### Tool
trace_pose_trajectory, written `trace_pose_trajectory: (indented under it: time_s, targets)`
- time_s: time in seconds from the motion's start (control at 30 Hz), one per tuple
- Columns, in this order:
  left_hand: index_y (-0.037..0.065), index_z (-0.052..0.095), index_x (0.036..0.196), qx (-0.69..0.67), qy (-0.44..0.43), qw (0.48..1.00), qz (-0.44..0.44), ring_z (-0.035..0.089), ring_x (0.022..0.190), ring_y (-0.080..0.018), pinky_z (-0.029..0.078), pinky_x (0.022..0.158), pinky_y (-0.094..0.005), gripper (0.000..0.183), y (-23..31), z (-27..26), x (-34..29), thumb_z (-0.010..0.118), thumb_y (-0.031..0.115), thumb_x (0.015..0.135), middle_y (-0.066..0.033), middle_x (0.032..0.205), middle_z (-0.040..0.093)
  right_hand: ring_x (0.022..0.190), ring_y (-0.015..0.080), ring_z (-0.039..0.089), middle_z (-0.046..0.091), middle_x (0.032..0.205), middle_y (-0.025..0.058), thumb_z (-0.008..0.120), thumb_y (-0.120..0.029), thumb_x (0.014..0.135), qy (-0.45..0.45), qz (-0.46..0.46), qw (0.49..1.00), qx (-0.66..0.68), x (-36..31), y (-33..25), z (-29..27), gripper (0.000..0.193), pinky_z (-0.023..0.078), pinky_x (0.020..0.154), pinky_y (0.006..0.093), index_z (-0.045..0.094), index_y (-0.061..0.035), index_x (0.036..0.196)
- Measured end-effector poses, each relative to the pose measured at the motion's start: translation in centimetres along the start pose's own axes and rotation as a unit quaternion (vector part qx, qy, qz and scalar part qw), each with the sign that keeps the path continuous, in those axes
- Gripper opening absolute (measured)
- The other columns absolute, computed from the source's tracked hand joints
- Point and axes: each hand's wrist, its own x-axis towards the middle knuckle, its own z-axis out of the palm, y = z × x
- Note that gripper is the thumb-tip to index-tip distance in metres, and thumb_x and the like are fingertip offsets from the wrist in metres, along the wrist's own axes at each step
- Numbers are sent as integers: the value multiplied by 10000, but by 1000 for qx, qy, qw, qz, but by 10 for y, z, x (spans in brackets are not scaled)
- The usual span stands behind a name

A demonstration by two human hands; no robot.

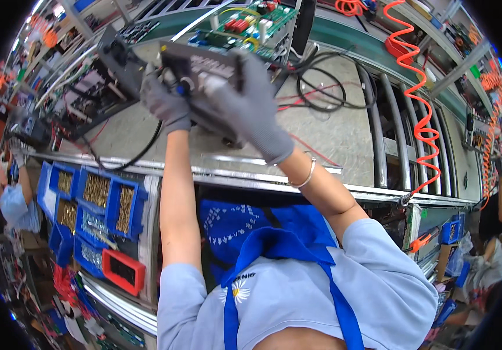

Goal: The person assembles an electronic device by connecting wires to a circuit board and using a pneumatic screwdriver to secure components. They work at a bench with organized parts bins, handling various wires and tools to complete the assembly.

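A dark front panel [198, 61] with pale printing, a blue knob and connectors is tilted up over the workbench [327, 131]. At its left edge, my left hand [166, 104] in a grey glove has its fingers closed around it, near the knob. My right hand [250, 111], also gloved and somewhat blurred, grips the right side, its thumb across the panel's face near a pale fitting. Just beyond the panel stands a green circuit board assembly [257, 29] with red and yellow parts. The panel's underside and some fingertips are hidden.
Black cable [321, 87] lies coiled on the bench, right of the panel. Metal rollers [394, 134] and a hanging orange coiled hose [423, 116] are farther right. Blue bins [96, 189] of screws and a red bin [124, 271] sit at the left. A co-worker [15, 195] is far left.
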Motion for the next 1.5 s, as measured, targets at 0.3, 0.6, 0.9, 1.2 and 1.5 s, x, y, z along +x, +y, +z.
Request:
trace_pose_trajectory:
  time_s: [0.3, 0.6, 0.9, 1.2, 1.5]
  targets:
    - [-89, 183, 1463, -60, -235, 955, -171, 373, 1347, -387, 346, 1084, -460, 948, 58, -62, -144, 679, 415, 832, -294, 1482, 304, 1107, 269, 576, 558, 1210, 170, 683, -263, 834, 95, -102, 981, -136, 100, 137, -92, 606, 477, 940, 364, 456, 6, 1328]
    - [-63, 124, 1472, 17, -348, 854, -386, 604, 1024, -479, 498, 894, -481, 1041, 85, -39, -148, 745, 267, 705, -320, 1143, 593, 988, 352, 651, 687, 1030, 195, 629, -293, 771, -8, 154, 972, -175, 268, 330, -163, 452, 491, 876, 386, 631, -7, 1122]
    - [-19, 578, 1195, 0, -306, 850, -430, 666, 977, -289, 499, 856, -385, 574, -11, -13, -118, 752, 159, 678, -159, 1080, 679, 911, 381, 649, 685, 950, 205, 571, -325, 783, -32, 77, 922, -378, 189, 264, -198, 351, 502, 801, 442, 666, -43, 967]
    - [-11, 628, 1152, -206, -337, 863, -315, 634, 927, -194, 479, 824, -317, 462, -128, 45, -79, 700, 65, 701, -110, 1065, 681, 888, 405, 626, 631, 876, 253, 586, -393, 810, -46, 73, 873, -480, 56, 160, -230, 407, 484, 786, 465, 623, -1, 915]
    - [-36, 634, 1109, -255, -344, 851, -305, 631, 882, -203, 476, 774, -323, 416, -105, 21, -95, 704, 98, 721, -104, 1064, 680, 771, 401, 674, 663, 780, 246, 558, -398, 818, 8, 93, 850, -519, 23, 143, -240, 424, 531, 722, 480, 634, 18, 841]
